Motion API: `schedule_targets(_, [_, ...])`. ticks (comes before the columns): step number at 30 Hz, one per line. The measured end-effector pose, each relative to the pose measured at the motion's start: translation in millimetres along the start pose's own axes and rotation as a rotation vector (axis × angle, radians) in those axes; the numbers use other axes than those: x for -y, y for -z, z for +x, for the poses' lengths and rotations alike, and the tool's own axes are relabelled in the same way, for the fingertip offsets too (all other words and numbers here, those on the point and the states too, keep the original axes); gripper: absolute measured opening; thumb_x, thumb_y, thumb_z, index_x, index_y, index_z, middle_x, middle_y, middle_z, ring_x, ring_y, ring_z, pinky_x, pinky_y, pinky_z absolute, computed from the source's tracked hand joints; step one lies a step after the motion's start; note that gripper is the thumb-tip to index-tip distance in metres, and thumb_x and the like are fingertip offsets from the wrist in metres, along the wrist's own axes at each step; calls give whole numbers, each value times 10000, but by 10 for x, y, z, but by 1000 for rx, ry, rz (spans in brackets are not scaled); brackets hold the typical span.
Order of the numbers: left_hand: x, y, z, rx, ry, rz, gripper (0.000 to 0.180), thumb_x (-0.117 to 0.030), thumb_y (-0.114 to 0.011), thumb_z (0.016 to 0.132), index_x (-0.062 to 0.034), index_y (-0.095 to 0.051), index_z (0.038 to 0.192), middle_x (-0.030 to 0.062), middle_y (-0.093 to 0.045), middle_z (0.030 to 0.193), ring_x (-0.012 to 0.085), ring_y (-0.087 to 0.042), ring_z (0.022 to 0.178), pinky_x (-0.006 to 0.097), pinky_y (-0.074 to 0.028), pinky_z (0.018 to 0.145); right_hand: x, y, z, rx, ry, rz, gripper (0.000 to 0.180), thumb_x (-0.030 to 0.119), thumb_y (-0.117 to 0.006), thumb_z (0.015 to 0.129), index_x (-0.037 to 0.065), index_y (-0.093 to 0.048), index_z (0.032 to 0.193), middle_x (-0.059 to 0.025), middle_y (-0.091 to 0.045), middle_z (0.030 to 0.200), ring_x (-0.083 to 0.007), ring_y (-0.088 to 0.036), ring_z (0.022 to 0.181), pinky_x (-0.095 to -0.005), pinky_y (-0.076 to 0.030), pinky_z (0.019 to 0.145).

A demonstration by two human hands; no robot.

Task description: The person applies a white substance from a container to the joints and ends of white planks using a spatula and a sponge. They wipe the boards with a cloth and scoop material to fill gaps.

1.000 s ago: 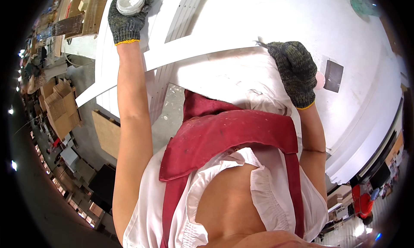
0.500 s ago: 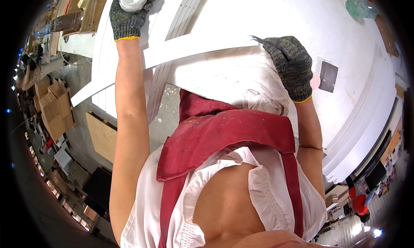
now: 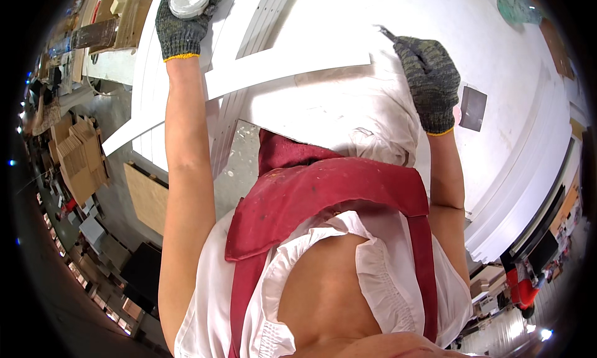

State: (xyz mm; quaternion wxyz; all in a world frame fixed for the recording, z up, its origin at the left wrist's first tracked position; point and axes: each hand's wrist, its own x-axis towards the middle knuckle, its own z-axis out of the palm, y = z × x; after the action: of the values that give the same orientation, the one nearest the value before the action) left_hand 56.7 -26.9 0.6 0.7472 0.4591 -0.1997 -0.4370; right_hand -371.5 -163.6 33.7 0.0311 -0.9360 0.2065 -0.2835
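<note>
Gloved in dark knit with a yellow cuff, my left hand is closed around a small round tub with whitish stuff at its top. My right hand, in a matching glove, grips a thin tool with a dark narrow tip; its handle is hidden in the fist, so the exact kind does not show. The tip is held clear of a long white strip, which lies slanting across other white boards. The strip's right end is just left of my right hand.
A white worktable spreads under the boards, with a crumpled white cloth at its near side. A dark grey square lies right of my hand, and a greenish clear plastic bottle farther off. Stacked cardboard stands on the left.
My right hand has moved up and slightly right, lifting the tool's tip away from the strip's right end. My left hand with the tub has shifted only a little.
</note>
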Motion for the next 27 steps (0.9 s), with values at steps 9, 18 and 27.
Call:
schedule_targets(9, [-32, -419, -112, -200, -86, 320, 463, -226, -305, 956, 138, -483, 1179, 297, -602, 1042, 357, -620, 899, 380, -530, 681, -98, -131, 50, 55, 44, 190, 216, 65, -599, 811, 106, -687, 1004, -35, -679, 919, -201, -621, 836, -317, -514, 758])
schedule_targets(18, [-39, -351, -96, -195, -39, 206, 496, -250, -290, 962, 147, -476, 1194, 286, -610, 1029, 335, -628, 900, 352, -541, 722, -107, 96, -32, 239, 147, 140, 247, 92, -612, 793, 171, -688, 1014, -35, -651, 856, -195, -609, 783, -312, -511, 698])
schedule_targets(27, [9, -331, -120, -75, -278, 1040, 281, -115, -418, 943, 77, -528, 1117, 175, -645, 1065, 240, -634, 932, 336, -535, 826, -311, -236, -45, 31, -1, 433, 219, 78, -588, 817, 121, -689, 1007, -39, -674, 985, -198, -619, 870, -301, -520, 770])
